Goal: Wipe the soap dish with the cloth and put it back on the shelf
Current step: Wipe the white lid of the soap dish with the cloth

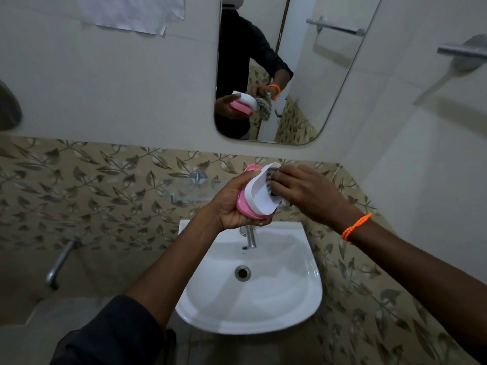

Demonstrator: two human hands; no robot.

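Observation:
My left hand (232, 204) grips a soap dish (257, 196), white on top with a pink base, tilted on its side above the sink. My right hand (308, 191) presses a striped cloth (271, 180) into the dish's white hollow; most of the cloth is hidden under my fingers. The glass shelf (184, 191) runs along the leaf-patterned wall just left of and behind the dish. The mirror (303, 75) reflects both hands, the dish and the hanging cloth.
A white sink (297, 306) with a chrome tap (250, 237) sits directly below my hands. A wall tap (56, 267) juts out low on the left. A towel bar (461, 51) is mounted on the right wall.

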